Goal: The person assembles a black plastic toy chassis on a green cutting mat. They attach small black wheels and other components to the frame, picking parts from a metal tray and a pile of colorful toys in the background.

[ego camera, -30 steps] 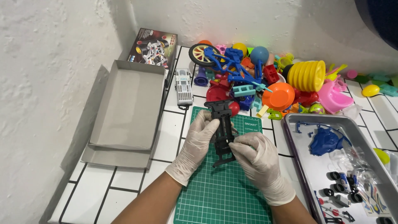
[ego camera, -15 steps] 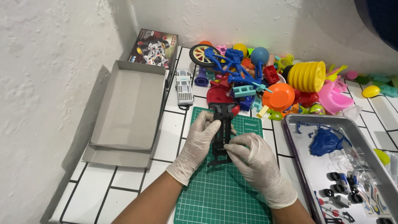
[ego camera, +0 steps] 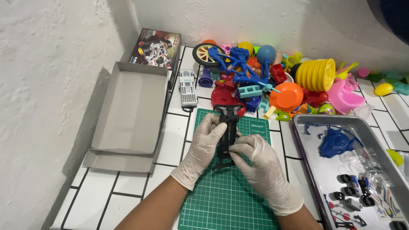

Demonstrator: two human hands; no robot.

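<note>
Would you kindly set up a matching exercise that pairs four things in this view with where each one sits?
Things:
1. black toy car chassis
2. open cardboard box
3. blue car body shell
4. yellow ribbed toy

Places:
A. in the metal tray on the right
B. in the toy pile by the back wall
C. held by both gloved hands, left hand and right hand, over the green cutting mat
D. on the tiles left of the mat

Pairs: 1-C, 2-D, 3-A, 4-B
</note>
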